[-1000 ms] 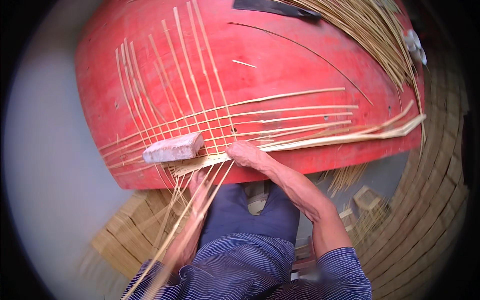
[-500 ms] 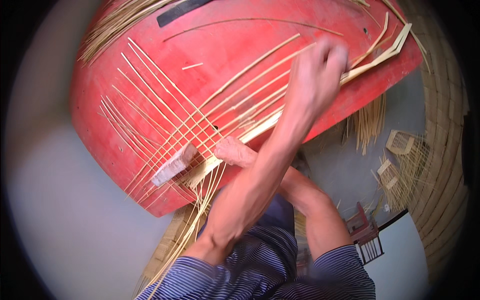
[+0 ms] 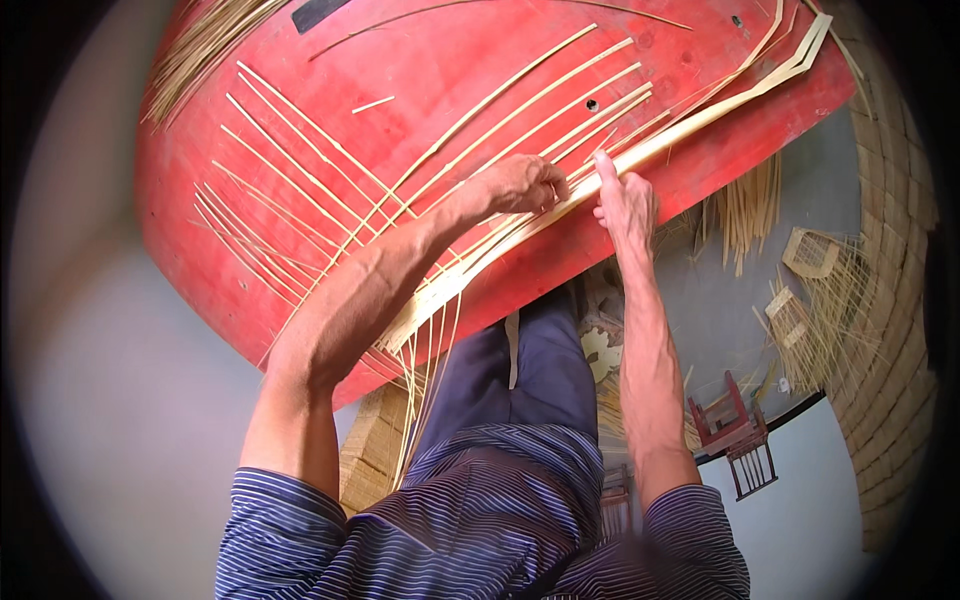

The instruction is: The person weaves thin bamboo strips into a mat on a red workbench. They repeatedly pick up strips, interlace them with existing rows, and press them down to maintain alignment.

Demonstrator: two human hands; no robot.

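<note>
A loose grid of thin bamboo strips [image 3: 362, 226] lies on the red board, one set crossing the other at a slant. Along the board's near edge runs a bundle of wider, pale bamboo strips [image 3: 690, 127], bent at its far right end. My left hand [image 3: 522, 185] reaches over the grid, its fingers curled in a pinch at the bundle's upper side. Just right of it, my right hand [image 3: 630, 207] is closed at the bundle, thumb pointing up against the pale strips. My left forearm covers part of the weave.
The red board [image 3: 400, 130] tilts across the view. More split strips [image 3: 205, 55] are heaped at its far left, beside a dark flat bar [image 3: 317, 12]. Below right, strips [image 3: 750, 215], part-woven pieces [image 3: 810, 252] and a small reddish-brown chair [image 3: 735, 430] stand or lie on the floor.
My arms have uncrossed. The left hand came back from the far right to the bundle's middle, while the right moved rightward along it. The whitish block is now hidden behind my left forearm.
</note>
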